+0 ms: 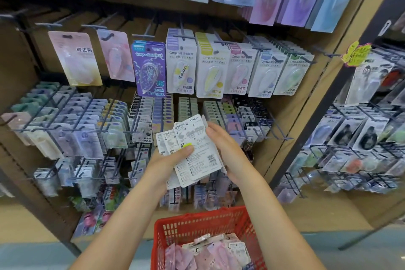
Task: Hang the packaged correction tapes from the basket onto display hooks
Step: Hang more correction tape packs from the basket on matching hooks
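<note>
Being fanned out in front of the display, a small stack of packaged correction tapes (192, 149) is being held printed backs up, most likely so that one card can be peeled off and its hang hole found. The stack is being gripped from the left by the left hand (168, 160), thumb pressed across the top card; the right edge is being steadied by the right hand (225, 149), fingers curled behind the cards. Just behind, the display hooks (135, 131) are being faced, many already loaded with packs. Near and below, the red basket (188, 226) is being kept within reach, more pink packs (210, 254) lying inside it, not yet hung.
</note>
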Motion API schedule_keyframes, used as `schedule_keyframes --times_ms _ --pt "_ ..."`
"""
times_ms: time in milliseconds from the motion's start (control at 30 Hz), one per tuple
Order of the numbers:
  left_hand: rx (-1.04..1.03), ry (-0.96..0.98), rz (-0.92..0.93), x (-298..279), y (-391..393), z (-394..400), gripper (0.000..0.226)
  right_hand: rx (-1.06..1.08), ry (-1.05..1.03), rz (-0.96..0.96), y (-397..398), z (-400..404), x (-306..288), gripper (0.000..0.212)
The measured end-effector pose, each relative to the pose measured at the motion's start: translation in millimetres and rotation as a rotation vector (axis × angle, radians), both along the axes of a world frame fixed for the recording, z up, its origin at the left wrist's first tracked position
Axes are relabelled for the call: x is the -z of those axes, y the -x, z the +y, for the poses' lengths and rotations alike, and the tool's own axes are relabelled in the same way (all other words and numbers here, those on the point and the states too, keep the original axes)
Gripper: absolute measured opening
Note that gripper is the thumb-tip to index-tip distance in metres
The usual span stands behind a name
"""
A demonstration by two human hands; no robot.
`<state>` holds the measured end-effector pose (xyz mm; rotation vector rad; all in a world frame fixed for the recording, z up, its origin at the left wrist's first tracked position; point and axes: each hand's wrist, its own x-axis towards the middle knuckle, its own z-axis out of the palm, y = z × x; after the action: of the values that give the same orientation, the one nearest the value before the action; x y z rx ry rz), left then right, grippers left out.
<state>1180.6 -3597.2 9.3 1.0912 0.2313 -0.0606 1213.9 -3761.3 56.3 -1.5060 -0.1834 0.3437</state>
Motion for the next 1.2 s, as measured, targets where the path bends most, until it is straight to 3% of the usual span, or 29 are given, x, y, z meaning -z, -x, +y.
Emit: schedule_keyframes --times_ms 100,233,367,600,767,1200 --pt "0.000 -0.007 -0.012 5.8 -0.4 3.9 0.064 0.042 0.013 -0.095 0.2 -0.9 3.2 0.030" --pt "-0.008 -0.013 -0.015 12.5 1.4 9.1 0.070 0.089 0.076 -0.208 0.9 -2.4 4.3 0.038" --pt "-0.041 -0.012 0.014 14.1 4.3 11.7 0.068 0.143 0.130 -0.222 -3.1 1.4 8.2 0.028" --pt "-0.061 -0.056 0.007 6.5 5.0 27.0 0.061 0.175 0.066 -0.124 -15.9 -2.7 8.0 0.046" --pt "-0.062 -0.040 -0.007 -2.7 4.3 35.9 0.060 0.142 -0.033 -0.158 -22.7 -2.5 -6.9 0.016" --pt "-0.098 0.095 -0.046 -24.3 29.9 46.8 0.058 0.317 -0.076 -0.229 -27.0 7.0 -43.5 0.023"
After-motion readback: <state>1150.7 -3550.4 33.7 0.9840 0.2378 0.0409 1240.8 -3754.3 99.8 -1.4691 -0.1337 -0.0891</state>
